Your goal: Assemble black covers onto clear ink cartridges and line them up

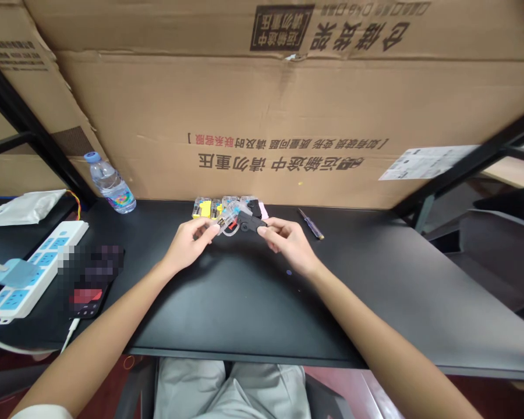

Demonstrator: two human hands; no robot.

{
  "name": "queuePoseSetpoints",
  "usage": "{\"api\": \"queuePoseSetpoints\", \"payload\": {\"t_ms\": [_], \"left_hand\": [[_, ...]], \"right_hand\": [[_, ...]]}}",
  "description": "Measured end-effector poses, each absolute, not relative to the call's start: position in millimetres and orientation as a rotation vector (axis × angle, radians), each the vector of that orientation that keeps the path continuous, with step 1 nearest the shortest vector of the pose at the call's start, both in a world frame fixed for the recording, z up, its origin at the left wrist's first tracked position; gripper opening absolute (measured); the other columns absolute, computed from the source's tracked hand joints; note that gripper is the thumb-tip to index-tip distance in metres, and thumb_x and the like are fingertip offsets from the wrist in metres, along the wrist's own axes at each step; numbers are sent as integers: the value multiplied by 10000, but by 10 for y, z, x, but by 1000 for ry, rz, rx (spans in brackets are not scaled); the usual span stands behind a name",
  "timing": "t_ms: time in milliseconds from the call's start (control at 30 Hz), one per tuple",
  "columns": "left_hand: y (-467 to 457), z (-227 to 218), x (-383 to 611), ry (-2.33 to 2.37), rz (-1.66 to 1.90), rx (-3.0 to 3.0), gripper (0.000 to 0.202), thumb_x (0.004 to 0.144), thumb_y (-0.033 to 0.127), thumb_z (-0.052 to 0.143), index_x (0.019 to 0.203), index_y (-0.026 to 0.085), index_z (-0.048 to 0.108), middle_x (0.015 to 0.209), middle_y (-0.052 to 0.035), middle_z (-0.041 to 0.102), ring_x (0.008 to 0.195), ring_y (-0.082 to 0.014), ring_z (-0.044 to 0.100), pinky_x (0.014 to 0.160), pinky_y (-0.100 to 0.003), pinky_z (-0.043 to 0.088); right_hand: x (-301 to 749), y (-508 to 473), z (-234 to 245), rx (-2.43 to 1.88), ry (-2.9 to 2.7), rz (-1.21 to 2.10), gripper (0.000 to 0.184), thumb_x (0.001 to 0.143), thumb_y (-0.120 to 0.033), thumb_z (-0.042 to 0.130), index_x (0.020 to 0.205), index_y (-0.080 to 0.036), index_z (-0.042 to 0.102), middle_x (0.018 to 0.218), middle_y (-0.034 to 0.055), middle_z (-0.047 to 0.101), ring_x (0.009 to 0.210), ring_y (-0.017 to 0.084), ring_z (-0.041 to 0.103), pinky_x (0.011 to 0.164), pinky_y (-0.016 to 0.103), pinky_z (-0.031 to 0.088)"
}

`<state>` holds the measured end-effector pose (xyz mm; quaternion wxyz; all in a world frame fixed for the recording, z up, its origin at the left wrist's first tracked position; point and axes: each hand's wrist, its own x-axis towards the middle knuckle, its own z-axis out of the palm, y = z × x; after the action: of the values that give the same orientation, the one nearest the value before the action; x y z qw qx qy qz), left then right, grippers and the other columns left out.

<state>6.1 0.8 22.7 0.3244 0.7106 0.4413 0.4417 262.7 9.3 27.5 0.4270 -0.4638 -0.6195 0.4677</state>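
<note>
Over the far middle of the black desk (253,302), both hands hold one small assembly between them. My left hand (191,240) pinches its clear plastic part (227,224), which carries a black label. My right hand (286,238) is closed on the black plastic piece (248,222) joined to it. Just behind the hands, a row of small clear cartridges with yellow, black and pink parts (209,207) lies against the cardboard. A small screwdriver (311,224) rests on the desk to the right of my right hand.
A big cardboard box (262,128) walls off the back of the desk. A water bottle (112,185) stands at the back left. A white power strip (30,269) and a phone (89,291) lie at the left. Black frame bars (471,163) slant at the right.
</note>
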Motion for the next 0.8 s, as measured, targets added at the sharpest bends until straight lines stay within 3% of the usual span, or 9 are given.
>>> {"api": "queuePoseSetpoints", "payload": {"t_ms": [167, 300, 500, 633, 800], "left_hand": [[-17, 211, 90, 1052, 974, 1963, 376, 1001, 511, 636, 831, 179, 684, 716, -8, 680, 599, -146, 614, 616, -266, 474], [16, 250, 18, 1157, 1164, 1899, 346, 1018, 490, 611, 925, 176, 723, 798, -27, 714, 670, -158, 645, 697, -282, 499], [-23, 213, 79, 1039, 919, 2030, 327, 1008, 433, 624, 836, 166, 701, 739, -15, 680, 620, -141, 583, 619, -258, 452], [20, 242, 17, 1149, 1135, 1983, 303, 1008, 442, 632, 891, 178, 724, 776, -15, 704, 680, -151, 603, 695, -270, 478], [-5, 204, 51, 1042, 1008, 2046, 291, 1004, 434, 640, 883, 180, 714, 844, -28, 716, 690, -144, 605, 685, -262, 483]], "right_hand": [[2576, 57, 266, -1143, -1723, 1305, 452, 815, -618, 821, 833, -185, 690, 581, -44, 543, 524, 124, 492, 510, 268, 381], [2623, 82, 270, -1158, -1558, 1168, 482, 823, -615, 819, 967, -162, 736, 550, -62, 519, 485, 106, 428, 490, 262, 339], [2612, 80, 257, -1171, -1681, 1333, 490, 766, -598, 869, 946, -155, 762, 565, -49, 557, 493, 113, 464, 493, 264, 375], [2695, 132, 271, -1204, -1536, 1192, 547, 758, -604, 872, 1038, -148, 762, 557, -54, 551, 483, 113, 443, 485, 267, 353], [2644, 98, 247, -1146, -1650, 1338, 467, 783, -602, 855, 921, -169, 747, 578, -50, 544, 505, 109, 458, 495, 258, 367]]}}
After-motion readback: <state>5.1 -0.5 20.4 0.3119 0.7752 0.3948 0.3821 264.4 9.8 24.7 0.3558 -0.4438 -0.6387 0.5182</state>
